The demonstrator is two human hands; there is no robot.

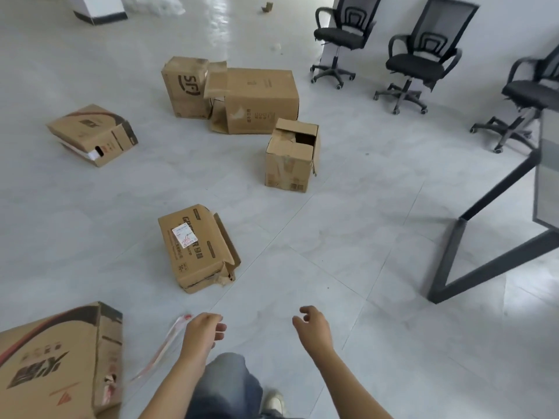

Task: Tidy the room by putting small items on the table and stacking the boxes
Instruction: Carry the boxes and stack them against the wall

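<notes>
Six cardboard boxes on the grey tiled floor, none stacked. Head view, only one available.

- Near box (57, 361): bottom left, lying flat, red and black print on top.
- Labelled box (193, 246): centre, on its side, white sticker on top, right end torn open.
- Open box (290, 155): upright, beyond the labelled box, top flaps partly folded in.
- Big box (260, 101): behind the open box, on its side, flaps splayed to the left.
- SF box (184, 86): upright, touching the big box's left flaps.
- Left box (90, 134): well apart at far left, tilted, white contents showing at its open end.

Small items: a clear bag (160, 349) with a red edge between the near box and the left hand; a brown scrap (267, 7) and a white scrap (276, 47) far off on the floor.

Hands: left hand (202, 331) and right hand (311, 325) reach forward low in frame, apart, fingers loosely curled, nothing gripped. Cannot tell if the left hand touches the bag.

Table (547, 176) at the right edge on a dark frame, only a corner visible. Three black chairs (420, 58) along the far wall.
</notes>
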